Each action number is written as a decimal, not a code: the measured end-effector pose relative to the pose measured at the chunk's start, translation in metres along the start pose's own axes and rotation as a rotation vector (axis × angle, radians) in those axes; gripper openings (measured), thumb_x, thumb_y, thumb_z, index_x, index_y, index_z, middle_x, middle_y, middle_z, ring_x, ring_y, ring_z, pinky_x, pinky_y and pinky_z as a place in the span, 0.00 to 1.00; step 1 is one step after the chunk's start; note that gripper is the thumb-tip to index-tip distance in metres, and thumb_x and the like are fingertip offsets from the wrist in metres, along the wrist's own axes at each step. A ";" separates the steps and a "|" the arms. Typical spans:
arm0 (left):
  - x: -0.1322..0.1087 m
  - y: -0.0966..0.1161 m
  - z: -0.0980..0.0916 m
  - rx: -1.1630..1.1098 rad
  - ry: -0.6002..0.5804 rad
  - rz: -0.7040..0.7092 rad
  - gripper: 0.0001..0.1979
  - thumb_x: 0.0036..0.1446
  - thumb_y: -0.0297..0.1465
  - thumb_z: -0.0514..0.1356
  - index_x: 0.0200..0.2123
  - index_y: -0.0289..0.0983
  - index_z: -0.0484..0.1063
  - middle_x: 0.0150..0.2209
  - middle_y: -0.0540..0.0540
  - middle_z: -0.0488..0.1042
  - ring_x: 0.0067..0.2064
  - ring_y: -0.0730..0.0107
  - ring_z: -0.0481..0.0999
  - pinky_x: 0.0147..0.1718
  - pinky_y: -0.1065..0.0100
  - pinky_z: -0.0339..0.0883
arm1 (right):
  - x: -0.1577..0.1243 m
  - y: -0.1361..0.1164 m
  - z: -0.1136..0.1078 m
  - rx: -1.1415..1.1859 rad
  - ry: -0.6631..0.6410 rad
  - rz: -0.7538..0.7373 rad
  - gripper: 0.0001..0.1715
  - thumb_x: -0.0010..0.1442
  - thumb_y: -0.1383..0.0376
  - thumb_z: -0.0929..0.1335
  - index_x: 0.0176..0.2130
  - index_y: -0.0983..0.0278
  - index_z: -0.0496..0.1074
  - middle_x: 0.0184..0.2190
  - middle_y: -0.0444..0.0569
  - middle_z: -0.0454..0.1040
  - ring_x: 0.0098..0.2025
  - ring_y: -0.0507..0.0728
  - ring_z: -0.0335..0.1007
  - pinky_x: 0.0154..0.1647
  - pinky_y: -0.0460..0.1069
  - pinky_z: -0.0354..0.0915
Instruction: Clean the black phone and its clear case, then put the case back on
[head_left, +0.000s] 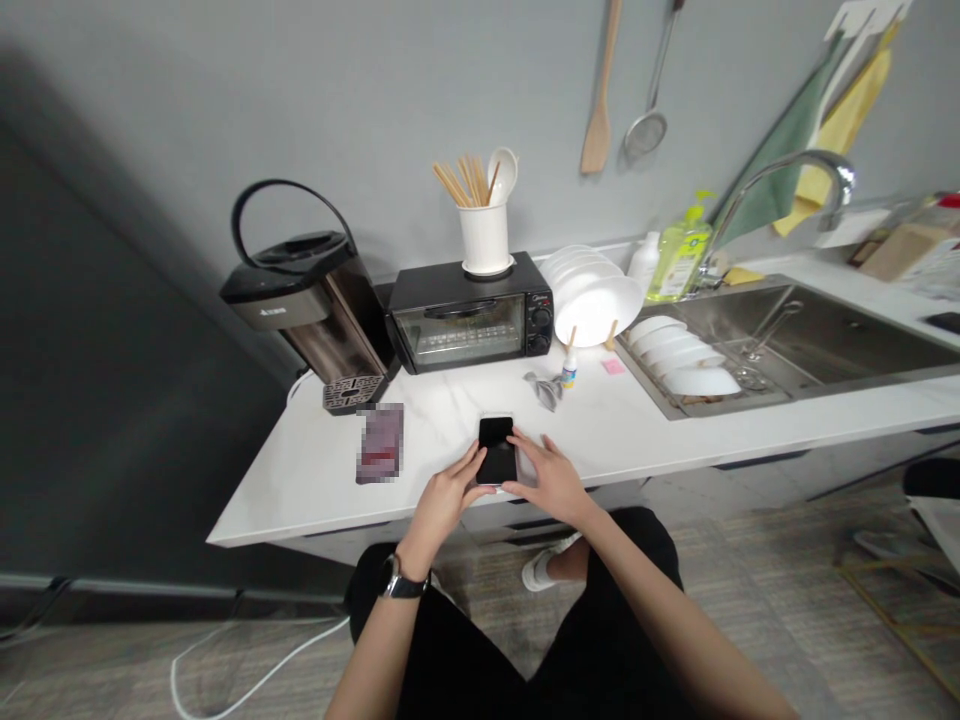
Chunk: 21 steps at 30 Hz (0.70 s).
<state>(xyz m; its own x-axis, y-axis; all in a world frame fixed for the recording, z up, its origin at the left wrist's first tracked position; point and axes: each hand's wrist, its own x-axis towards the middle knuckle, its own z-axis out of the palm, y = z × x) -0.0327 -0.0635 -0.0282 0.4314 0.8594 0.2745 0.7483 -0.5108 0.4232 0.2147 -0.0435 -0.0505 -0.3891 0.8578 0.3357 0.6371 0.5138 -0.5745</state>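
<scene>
A black smartphone (496, 452) lies screen up near the front edge of the white counter (315, 500). My left hand (448, 492) holds its left side, with fingers along the edge and the thumb at the bottom corner. On the opposite side my right hand (551, 480) grips it, index fingertip by the upper right edge and thumb low down. Behind the phone are a crumpled grey cloth (546, 390), a small white bottle (569, 370) and a pink pad (613, 367). Left of my hands lies a purplish, blurred-out flat item (380, 445).
A dispenser (315, 300) and a black toaster oven (472, 320) bearing a white utensil holder (484, 238) stand along the wall. White plates (592, 310), a green soap bottle (679, 258) and a sink (840, 365) holding bowls (701, 380) are to the right.
</scene>
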 end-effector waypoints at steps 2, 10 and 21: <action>-0.001 0.001 -0.002 -0.027 -0.010 -0.008 0.32 0.66 0.36 0.67 0.71 0.43 0.66 0.72 0.40 0.64 0.70 0.55 0.70 0.69 0.55 0.67 | 0.000 0.000 0.000 -0.018 -0.012 -0.010 0.50 0.66 0.44 0.72 0.76 0.57 0.56 0.73 0.59 0.62 0.73 0.68 0.64 0.76 0.73 0.53; 0.005 0.004 0.001 -0.090 -0.028 -0.079 0.31 0.62 0.37 0.71 0.67 0.39 0.72 0.74 0.37 0.61 0.71 0.52 0.68 0.71 0.54 0.63 | 0.004 0.000 -0.001 -0.030 -0.006 -0.001 0.46 0.65 0.43 0.73 0.72 0.62 0.65 0.72 0.63 0.64 0.73 0.71 0.63 0.74 0.74 0.56; -0.002 0.015 0.011 -0.012 0.027 -0.143 0.41 0.58 0.42 0.73 0.69 0.41 0.62 0.77 0.33 0.52 0.76 0.51 0.58 0.75 0.42 0.53 | 0.082 0.030 -0.017 -0.007 0.026 0.120 0.22 0.73 0.57 0.68 0.62 0.61 0.74 0.56 0.55 0.82 0.55 0.63 0.81 0.58 0.55 0.72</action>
<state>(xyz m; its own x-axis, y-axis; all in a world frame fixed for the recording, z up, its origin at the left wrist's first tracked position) -0.0164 -0.0727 -0.0320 0.3066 0.9227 0.2335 0.7949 -0.3832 0.4703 0.2136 0.0428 -0.0274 -0.2927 0.9131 0.2838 0.6828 0.4074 -0.6065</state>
